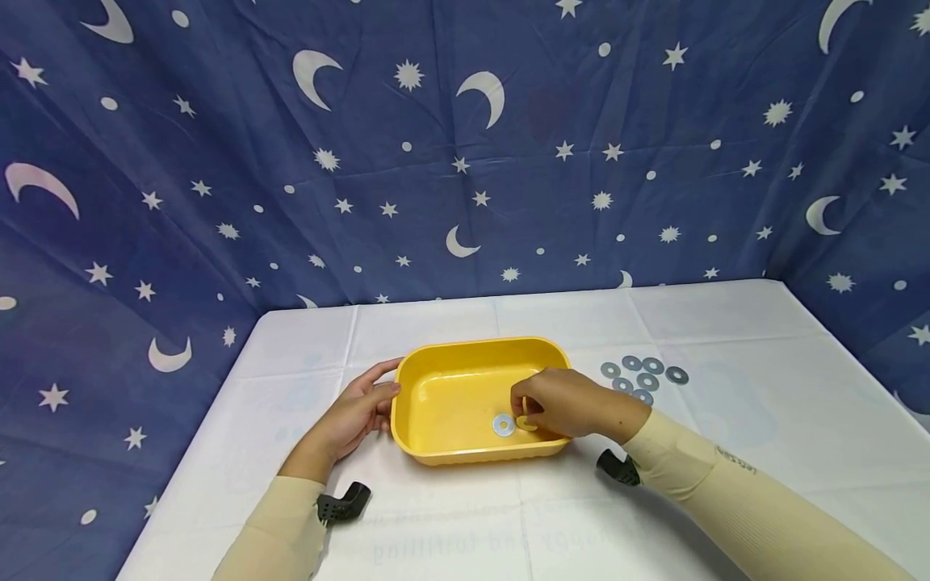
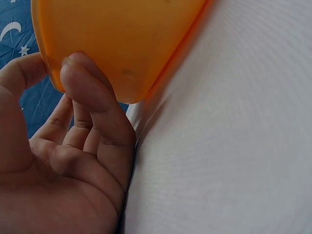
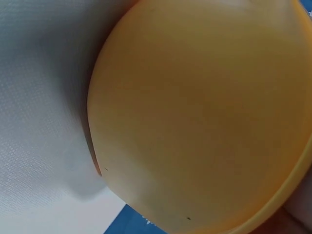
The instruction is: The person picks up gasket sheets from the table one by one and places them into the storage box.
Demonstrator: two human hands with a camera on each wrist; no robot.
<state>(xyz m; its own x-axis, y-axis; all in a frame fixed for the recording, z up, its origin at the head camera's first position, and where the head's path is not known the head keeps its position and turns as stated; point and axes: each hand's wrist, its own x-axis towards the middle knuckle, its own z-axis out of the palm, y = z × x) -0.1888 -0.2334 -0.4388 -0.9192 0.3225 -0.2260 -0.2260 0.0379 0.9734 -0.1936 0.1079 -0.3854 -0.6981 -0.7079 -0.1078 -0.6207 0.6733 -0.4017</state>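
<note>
A yellow plastic tray (image 1: 443,399) with rounded corners sits on the white tablecloth. At its left end my left hand (image 1: 356,415) grips the wall, thumb (image 2: 90,85) against the outside and a finger at the rim. My right hand (image 1: 563,403) reaches over the right end into the tray, fingertips bent down and pinching a flat metal washer (image 1: 526,424) that picks up the yellow colour. Beside it another silver washer (image 1: 504,425) lies flat on the tray floor. The right wrist view is mostly filled by the tray's outer wall (image 3: 195,122); the fingertips are hidden there.
Several loose washers (image 1: 647,382) lie in a group on the tablecloth (image 1: 726,452), right of the tray. A blue curtain (image 1: 508,202) with moons and stars hangs behind the table and at both sides. Black mounts (image 1: 343,503) are strapped at both wrists.
</note>
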